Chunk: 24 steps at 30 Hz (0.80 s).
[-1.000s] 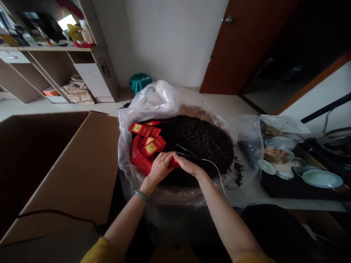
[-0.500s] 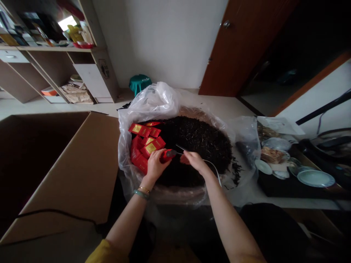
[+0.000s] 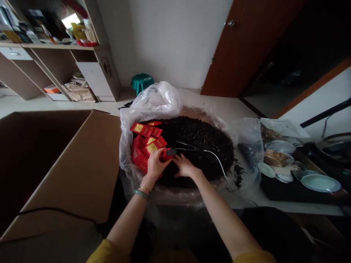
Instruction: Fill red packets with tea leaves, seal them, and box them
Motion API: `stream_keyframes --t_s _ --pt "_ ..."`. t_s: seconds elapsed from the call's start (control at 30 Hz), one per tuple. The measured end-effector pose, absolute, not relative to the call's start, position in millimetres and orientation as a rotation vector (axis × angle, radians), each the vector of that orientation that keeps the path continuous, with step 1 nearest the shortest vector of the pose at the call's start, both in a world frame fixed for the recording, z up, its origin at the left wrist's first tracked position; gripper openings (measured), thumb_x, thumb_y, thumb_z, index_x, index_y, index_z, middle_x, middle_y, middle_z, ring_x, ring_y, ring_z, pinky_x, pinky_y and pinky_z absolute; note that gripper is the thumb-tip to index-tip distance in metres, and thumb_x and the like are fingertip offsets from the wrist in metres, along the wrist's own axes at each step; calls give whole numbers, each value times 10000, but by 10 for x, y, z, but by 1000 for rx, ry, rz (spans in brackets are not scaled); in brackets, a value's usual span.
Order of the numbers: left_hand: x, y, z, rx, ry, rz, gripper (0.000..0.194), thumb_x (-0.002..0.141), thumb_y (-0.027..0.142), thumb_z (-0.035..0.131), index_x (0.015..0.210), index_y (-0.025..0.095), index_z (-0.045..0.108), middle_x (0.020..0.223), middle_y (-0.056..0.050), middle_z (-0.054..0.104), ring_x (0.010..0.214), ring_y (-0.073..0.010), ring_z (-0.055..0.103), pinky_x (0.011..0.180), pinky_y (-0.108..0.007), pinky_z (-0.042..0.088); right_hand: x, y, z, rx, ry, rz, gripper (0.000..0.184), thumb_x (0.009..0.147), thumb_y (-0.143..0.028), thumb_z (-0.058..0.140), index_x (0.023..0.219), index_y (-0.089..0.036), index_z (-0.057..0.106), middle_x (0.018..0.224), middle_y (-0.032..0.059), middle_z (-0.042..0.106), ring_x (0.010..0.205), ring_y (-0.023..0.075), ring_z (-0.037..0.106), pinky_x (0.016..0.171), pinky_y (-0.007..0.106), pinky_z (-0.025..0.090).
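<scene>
A red packet is grasped by the left hand toward the near edge of the plastic bag. The right hand is held just beside it, fingers parted. More red packets are heaped along the bag's left edge.

The red packets have gold labels and little lines of writing beside them, but the words are too tiny to read. The green cloth has white letters on it, too fuzzy to be sure of. The side of the cabinet has a dark sign, too blurry to read.
</scene>
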State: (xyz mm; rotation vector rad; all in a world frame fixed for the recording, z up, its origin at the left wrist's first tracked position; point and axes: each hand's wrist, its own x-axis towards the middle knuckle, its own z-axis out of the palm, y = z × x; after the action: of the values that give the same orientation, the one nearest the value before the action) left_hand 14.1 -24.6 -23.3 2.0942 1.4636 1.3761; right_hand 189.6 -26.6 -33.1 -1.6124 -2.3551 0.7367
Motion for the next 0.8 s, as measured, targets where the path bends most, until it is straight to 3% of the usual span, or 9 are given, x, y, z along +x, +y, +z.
stream_keyframes --t_s 0.13,0.3,0.47,0.6,0.8 --pt "133 -258 -225 2076 1469 1374 449 644 244 793 1053 194 617 1030 -70 697 972 -238 648 880 -395 528 1595 -523 -278 -1694 -2594 503 810 448 -168 875 1193 -333 602 1334 149 513 1177 407 491 873 542 457" --pt "126 -272 -205 2084 1458 1354 454 644 250 795 1054 189 611 1032 -74 694 969 -237 647 877 -389 528 1576 -669 -238 -1724 -2585 253 574 529 -116 828 1055 -281 667 1137 143 609 994 335 588 748 437 510" --pt "130 -272 -205 2081 1462 1366 451 647 274 796 1048 186 610 1008 -71 697 941 -235 651 854 -389 533 1804 -523 -173 -1724 -2242 463 433 626 -72 722 1015 -253 664 1054 63 641 889 208 642 740 301 503" --pt "141 -271 -219 2087 1487 1356 474 630 289 810 1049 192 609 991 -65 698 924 -235 650 840 -388 536 2017 -398 -28 -1577 -1974 644 324 650 -105 697 957 -208 680 998 52 683 950 209 644 866 318 476" --pt "145 -267 -230 2111 1490 1313 481 623 261 810 1053 192 607 1009 -68 693 949 -241 641 856 -393 534 2194 -320 423 -1482 -1852 591 238 669 -158 672 904 -194 680 906 24 685 862 193 643 830 322 477"
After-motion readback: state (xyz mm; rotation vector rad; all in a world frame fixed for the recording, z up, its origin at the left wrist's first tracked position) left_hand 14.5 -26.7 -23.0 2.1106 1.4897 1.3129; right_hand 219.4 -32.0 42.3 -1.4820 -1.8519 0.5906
